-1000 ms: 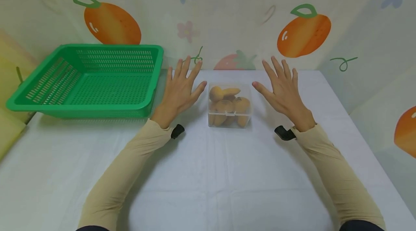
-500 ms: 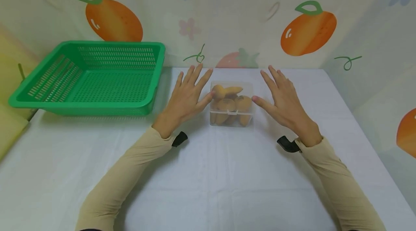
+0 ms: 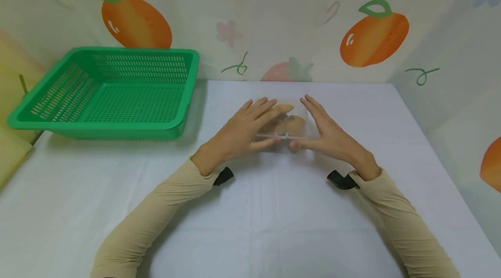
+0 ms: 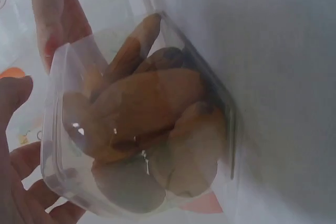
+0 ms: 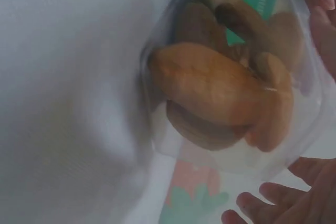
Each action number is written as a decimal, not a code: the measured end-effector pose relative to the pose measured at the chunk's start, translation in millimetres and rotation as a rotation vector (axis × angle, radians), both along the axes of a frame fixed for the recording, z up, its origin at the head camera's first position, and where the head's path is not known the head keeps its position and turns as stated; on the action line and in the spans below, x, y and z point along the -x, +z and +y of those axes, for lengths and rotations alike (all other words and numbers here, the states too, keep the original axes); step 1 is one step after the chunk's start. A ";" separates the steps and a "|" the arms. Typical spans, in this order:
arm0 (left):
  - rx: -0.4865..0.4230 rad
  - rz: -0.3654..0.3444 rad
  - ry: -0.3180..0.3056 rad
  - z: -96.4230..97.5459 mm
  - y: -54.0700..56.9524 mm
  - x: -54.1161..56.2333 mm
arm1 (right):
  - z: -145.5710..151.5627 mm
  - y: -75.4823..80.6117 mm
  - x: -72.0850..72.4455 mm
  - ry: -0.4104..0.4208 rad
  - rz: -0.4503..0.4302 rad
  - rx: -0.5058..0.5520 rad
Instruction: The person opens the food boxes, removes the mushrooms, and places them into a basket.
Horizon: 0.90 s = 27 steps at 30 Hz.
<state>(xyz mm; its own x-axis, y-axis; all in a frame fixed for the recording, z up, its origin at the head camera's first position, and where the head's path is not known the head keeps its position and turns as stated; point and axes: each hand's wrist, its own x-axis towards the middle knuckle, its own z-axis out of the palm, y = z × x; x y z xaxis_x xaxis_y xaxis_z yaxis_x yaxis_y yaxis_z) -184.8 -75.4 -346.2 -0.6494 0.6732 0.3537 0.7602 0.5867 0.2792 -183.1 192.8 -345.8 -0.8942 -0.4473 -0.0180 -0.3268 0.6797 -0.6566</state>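
A clear lidded plastic box (image 3: 285,137) stands on the white cloth, with several tan-brown rounded pieces (image 3: 294,125) inside. One piece is long and narrow; their kind is unclear. My left hand (image 3: 242,133) reaches over the box's left part, fingers extended across the lid and thumb low at the front. From the other side, my right hand (image 3: 332,139) comes to the right edge, fingers spread and thumb at the front near the latch. In the left wrist view, left fingers (image 4: 39,195) lie beside the lid's rim. Right fingertips (image 5: 257,203) sit close below the box in the right wrist view.
A green perforated plastic basket (image 3: 94,129) sits at the back left of the table. Behind the table hangs a curtain (image 3: 254,12) printed with fruit and flowers. Each sleeve cuff carries a black wrist mount (image 3: 224,176).
Both hands have come inward and down, from hovering either side of the box to its lid and edges. The left hand now covers part of the lid. The box stays in place.
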 end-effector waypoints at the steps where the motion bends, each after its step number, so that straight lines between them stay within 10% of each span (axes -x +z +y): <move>1: -0.005 0.017 -0.021 1.6 -0.8 -0.1 | -0.7 -1.3 0.6 0.005 -0.006 0.008; 9: -0.080 0.215 -0.161 9.0 -11.9 0.8 | -5.2 -8.9 0.4 0.009 0.032 0.042; 18: -0.058 0.324 -0.090 10.0 -15.8 -5.8 | -6.7 -9.0 -3.8 0.018 0.059 0.052; 27: -0.043 0.591 -0.077 9.3 -20.0 -3.2 | -8.9 -11.3 -3.5 0.045 0.074 0.114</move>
<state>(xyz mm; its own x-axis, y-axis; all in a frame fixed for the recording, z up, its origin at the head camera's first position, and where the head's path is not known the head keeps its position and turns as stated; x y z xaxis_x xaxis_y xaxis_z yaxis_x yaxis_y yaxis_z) -181.6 -66.1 -366.1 -0.2846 0.6876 0.6680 0.8336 0.5216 -0.1817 -179.6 183.9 -357.1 -0.8700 -0.4828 0.1001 -0.4057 0.5856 -0.7018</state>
